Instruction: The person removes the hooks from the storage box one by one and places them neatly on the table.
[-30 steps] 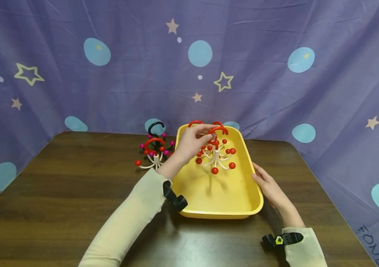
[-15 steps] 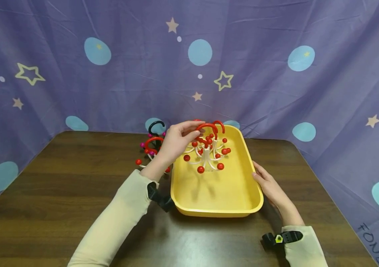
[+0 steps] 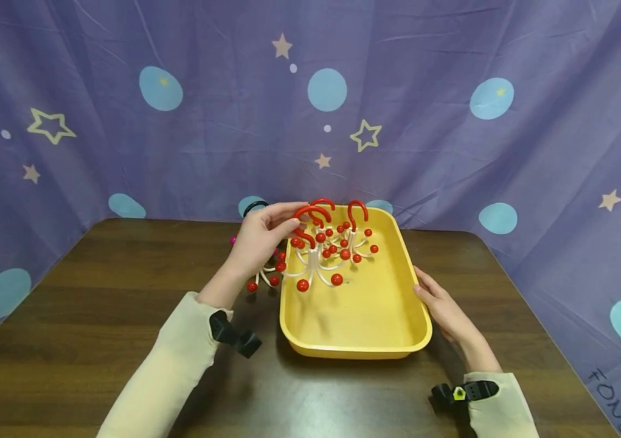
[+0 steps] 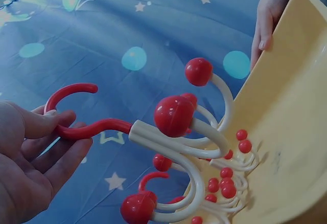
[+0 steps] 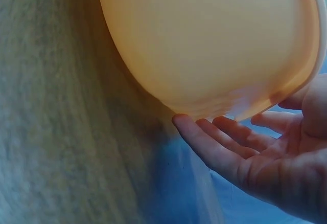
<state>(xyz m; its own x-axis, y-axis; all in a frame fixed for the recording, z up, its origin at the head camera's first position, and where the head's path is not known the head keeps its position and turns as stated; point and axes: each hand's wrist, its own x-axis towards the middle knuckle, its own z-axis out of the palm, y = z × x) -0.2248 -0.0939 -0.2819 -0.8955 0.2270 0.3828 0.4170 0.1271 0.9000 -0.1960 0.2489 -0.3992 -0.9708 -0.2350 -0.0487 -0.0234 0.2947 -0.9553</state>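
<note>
My left hand pinches the red hook of a multi-arm hook hanger, held upright over the left rim of a yellow tray. White arms curve out from its stem and end in red balls. In the left wrist view, thumb and fingertips meet on this red hook. My right hand holds the tray's right side, its thumb at the rim and its fingers along the outer wall. Further red-and-white hangers stand inside the tray toward the back.
Left of the tray, another red-and-white hanger and a black hanger with pink balls are partly hidden behind my left hand. All stand on a dark wooden table. A purple patterned curtain hangs behind.
My left hand has moved left with the hanger, from above the tray's middle to its left rim. My right hand and the tray's right side stay in place.
</note>
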